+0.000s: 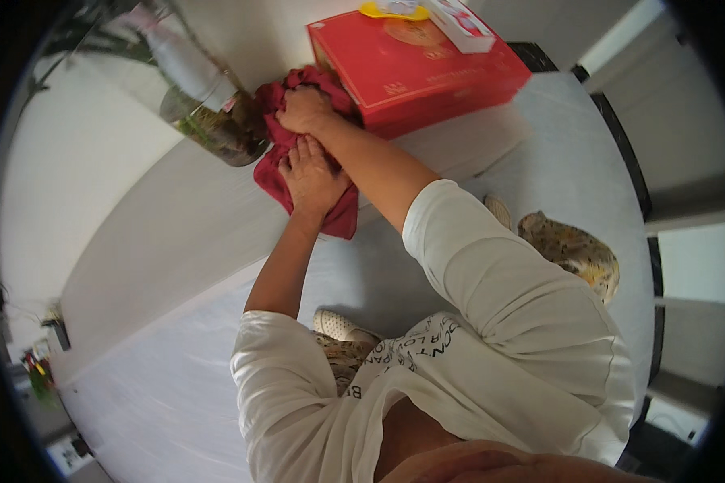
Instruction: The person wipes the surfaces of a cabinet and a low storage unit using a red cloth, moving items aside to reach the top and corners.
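Note:
A dark red cloth lies crumpled on a pale grey ledge or tabletop, one corner hanging over its front edge. My right hand is on the far part of the cloth, fingers curled into the folds. Closer to me, my left hand presses down on the same cloth with its fingers stretched forward; whether it grips the fabric is hidden. To the left of the cloth stands a clear glass vase with roots and green stems inside. A red box sits on its right.
On the box are a white carton and a yellow-rimmed object. A pale wrapped bundle leans among the plant's stems. The ledge runs along the wall, above a light grey floor. My shoe is below.

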Demonstrator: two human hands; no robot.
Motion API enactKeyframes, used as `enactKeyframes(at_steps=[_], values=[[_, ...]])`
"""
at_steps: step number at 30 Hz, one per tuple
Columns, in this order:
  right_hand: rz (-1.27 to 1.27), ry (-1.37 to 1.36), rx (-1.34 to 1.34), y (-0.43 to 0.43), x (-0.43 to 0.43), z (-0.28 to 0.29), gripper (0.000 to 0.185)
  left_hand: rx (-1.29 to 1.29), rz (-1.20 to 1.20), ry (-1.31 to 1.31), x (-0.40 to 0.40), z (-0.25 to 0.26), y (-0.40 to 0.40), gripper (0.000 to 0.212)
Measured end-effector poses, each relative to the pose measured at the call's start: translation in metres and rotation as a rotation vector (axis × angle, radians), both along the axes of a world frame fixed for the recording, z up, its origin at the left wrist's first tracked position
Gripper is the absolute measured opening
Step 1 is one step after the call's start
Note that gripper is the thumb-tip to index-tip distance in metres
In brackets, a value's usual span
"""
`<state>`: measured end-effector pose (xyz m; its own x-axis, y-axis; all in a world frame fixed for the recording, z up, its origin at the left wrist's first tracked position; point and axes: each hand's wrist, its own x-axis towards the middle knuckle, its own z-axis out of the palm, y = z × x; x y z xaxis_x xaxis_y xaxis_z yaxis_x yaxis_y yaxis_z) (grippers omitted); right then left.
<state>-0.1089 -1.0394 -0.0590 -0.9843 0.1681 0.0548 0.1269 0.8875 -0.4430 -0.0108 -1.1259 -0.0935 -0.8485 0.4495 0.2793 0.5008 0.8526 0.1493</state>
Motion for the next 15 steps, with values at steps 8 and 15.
enactKeyframes(at_steps=[8,15], values=[[0.119,0.029,-0.114,-0.003,0.105,0.0,0.047,-0.017,-0.199,0.044,0.088,0.009,-0.024,0.074],[0.125,0.086,-0.09,0.01,0.182,-0.001,0.045,-0.103,-0.462,0.045,0.111,-0.009,-0.043,0.052]])
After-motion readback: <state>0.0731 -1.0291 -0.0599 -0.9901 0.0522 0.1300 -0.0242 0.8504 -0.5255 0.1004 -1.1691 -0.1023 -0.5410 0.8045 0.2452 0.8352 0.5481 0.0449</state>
